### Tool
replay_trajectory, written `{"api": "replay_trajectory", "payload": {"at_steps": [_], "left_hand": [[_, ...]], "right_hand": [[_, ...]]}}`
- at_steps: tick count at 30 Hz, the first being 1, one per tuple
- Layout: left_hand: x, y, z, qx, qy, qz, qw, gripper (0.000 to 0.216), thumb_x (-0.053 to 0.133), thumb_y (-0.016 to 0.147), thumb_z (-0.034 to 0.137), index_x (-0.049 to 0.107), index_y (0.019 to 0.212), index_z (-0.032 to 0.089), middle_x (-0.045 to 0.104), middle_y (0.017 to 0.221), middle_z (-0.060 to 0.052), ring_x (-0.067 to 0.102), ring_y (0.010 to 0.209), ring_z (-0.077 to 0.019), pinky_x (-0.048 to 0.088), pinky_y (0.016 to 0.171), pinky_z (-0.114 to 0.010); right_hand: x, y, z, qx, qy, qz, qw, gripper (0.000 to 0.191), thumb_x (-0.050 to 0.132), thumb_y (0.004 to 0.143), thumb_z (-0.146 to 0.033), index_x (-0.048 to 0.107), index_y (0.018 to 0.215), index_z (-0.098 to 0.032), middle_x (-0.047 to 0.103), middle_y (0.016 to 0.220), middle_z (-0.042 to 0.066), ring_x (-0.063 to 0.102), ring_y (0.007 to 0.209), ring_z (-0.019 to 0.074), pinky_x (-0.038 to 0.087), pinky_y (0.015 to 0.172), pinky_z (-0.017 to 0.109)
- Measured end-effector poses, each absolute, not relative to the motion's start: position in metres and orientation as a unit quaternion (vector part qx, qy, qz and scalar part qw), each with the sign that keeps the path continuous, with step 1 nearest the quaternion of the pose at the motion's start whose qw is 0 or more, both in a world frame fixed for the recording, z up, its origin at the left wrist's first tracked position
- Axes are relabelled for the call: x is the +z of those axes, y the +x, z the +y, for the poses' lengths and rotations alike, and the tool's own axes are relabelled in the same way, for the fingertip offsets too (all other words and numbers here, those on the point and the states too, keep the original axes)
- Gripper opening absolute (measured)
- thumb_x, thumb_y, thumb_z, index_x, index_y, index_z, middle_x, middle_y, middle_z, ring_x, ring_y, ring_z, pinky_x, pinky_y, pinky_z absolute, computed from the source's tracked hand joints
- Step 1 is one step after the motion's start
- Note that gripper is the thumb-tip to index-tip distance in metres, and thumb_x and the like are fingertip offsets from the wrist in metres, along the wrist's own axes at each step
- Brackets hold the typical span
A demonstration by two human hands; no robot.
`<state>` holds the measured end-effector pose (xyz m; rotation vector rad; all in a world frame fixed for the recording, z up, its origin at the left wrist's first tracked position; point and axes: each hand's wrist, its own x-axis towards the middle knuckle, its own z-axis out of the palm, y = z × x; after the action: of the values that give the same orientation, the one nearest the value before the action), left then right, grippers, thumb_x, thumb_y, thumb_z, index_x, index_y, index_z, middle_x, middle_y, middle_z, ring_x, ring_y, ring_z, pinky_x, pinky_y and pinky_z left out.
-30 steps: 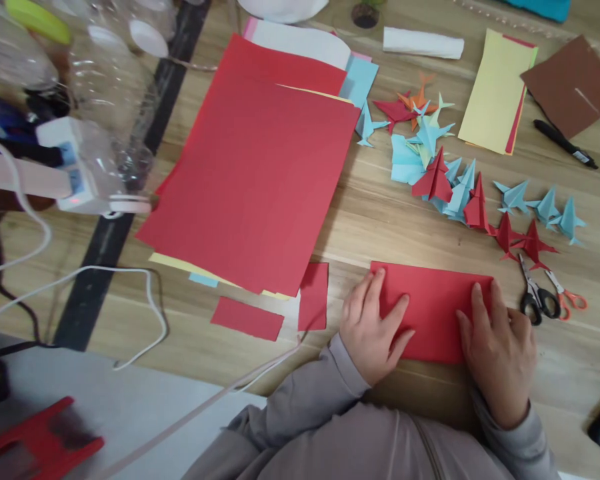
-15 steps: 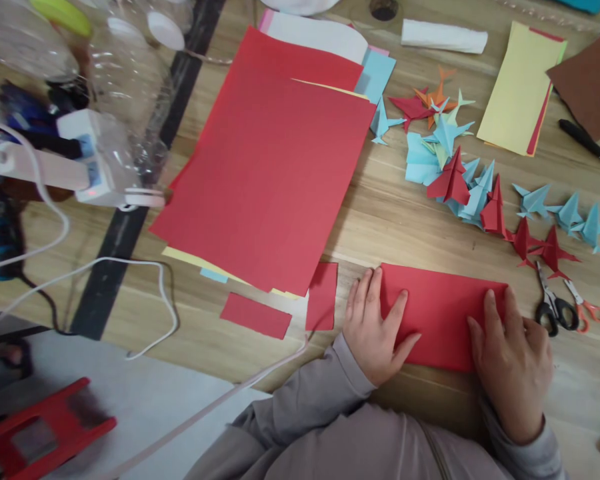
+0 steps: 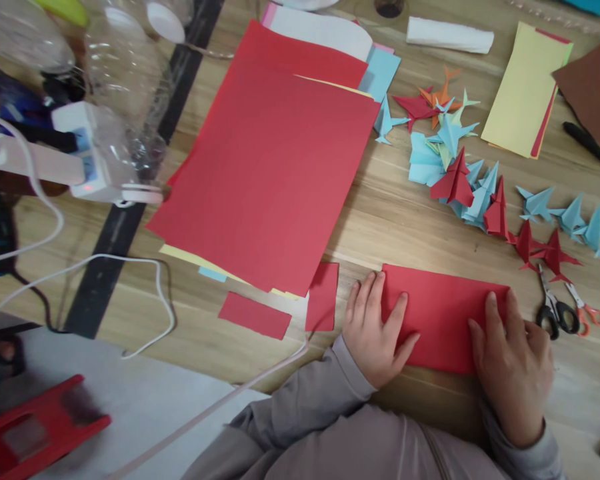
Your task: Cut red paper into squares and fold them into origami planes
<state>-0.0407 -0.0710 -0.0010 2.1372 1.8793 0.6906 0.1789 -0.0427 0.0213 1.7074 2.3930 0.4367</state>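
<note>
At the far left of the bench point(image 3: 195, 307) we see a clear bottle point(image 3: 117, 63) beside a white power strip point(image 3: 77, 153), with a white cord point(image 3: 161, 280) curling on the near side. Below the bench, at the near left, we make out a red frame point(image 3: 45, 417). Right of the cord lies a stack of paper point(image 3: 265, 180), a large red sheet uppermost, and at its near side we find two small red slips point(image 3: 255, 315).

Next comes the left hand point(image 3: 375, 330), spread and gripping nothing, its fingers resting over the left end of a red paper point(image 3: 435, 313). This paper lies flat at the near side of the bench, right of the middle. Beyond it we see a white roll point(image 3: 450, 35) and a cluster of folded paper figures point(image 3: 455, 181), mostly blue and red. The right hand point(image 3: 513, 367) is also loose, its fingertips laid on the paper's right end. Farther off are yellow sheets point(image 3: 520, 93). Right of the hands we see black scissors point(image 3: 563, 317) beside orange scissors point(image 3: 593, 316), and at the far right a brown sheet point(image 3: 593, 87) near a black pen point(image 3: 587, 142).
</note>
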Motion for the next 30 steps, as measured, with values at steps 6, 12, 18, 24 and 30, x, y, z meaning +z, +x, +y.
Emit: {"api": "replay_trajectory", "payload": {"at_steps": [6, 12, 18, 24, 30], "left_hand": [[0.000, -0.042, -0.069, 0.213, 0.722, 0.653, 0.087, 0.067, 0.063, 0.077, 0.048, 0.055, 0.128, 0.006, 0.046, 0.137, -0.029, 0.042, 0.129, -0.0409, 0.035, 0.105, -0.055], [0.004, -0.043, -0.066, 0.179, 0.724, 0.660, 0.086, 0.069, 0.059, 0.079, 0.052, 0.054, 0.129, 0.005, 0.045, 0.141, -0.028, 0.039, 0.133, -0.0409, 0.030, 0.109, -0.054], [0.004, -0.043, -0.065, 0.132, 0.738, 0.652, 0.113, 0.070, 0.051, 0.084, 0.055, 0.052, 0.133, 0.005, 0.038, 0.150, -0.021, 0.030, 0.141, -0.0382, 0.017, 0.115, -0.053], [-0.007, -0.043, -0.067, 0.123, 0.755, 0.638, 0.088, 0.080, 0.050, 0.083, 0.061, 0.048, 0.135, 0.000, 0.035, 0.148, -0.029, 0.029, 0.141, -0.0416, 0.016, 0.114, -0.056], [-0.011, -0.042, -0.065, 0.119, 0.775, 0.616, 0.080, 0.087, 0.051, 0.077, 0.070, 0.045, 0.141, 0.011, 0.026, 0.152, -0.030, 0.024, 0.142, -0.0446, 0.015, 0.112, -0.061]], "right_hand": [[0.021, 0.179, -0.043, 0.143, 0.575, 0.801, 0.088, 0.057, 0.058, 0.088, -0.042, 0.051, 0.136, -0.013, 0.052, 0.142, 0.014, 0.053, 0.089, 0.0285, 0.040, 0.075, 0.037], [0.020, 0.179, -0.044, 0.145, 0.574, 0.802, 0.082, 0.056, 0.057, 0.089, -0.043, 0.051, 0.136, -0.013, 0.052, 0.141, 0.015, 0.052, 0.088, 0.0279, 0.039, 0.074, 0.037], [0.021, 0.175, -0.042, 0.140, 0.580, 0.797, 0.090, 0.053, 0.054, 0.091, -0.042, 0.054, 0.134, -0.013, 0.051, 0.142, 0.015, 0.050, 0.088, 0.0274, 0.039, 0.075, 0.038], [0.020, 0.171, -0.042, 0.126, 0.602, 0.782, 0.101, 0.051, 0.048, 0.094, -0.043, 0.052, 0.136, -0.015, 0.049, 0.145, 0.013, 0.049, 0.092, 0.0281, 0.039, 0.077, 0.039], [0.019, 0.169, -0.042, 0.108, 0.617, 0.775, 0.088, 0.050, 0.042, 0.096, -0.043, 0.051, 0.137, -0.016, 0.048, 0.146, 0.012, 0.048, 0.092, 0.0278, 0.037, 0.076, 0.039]]}}
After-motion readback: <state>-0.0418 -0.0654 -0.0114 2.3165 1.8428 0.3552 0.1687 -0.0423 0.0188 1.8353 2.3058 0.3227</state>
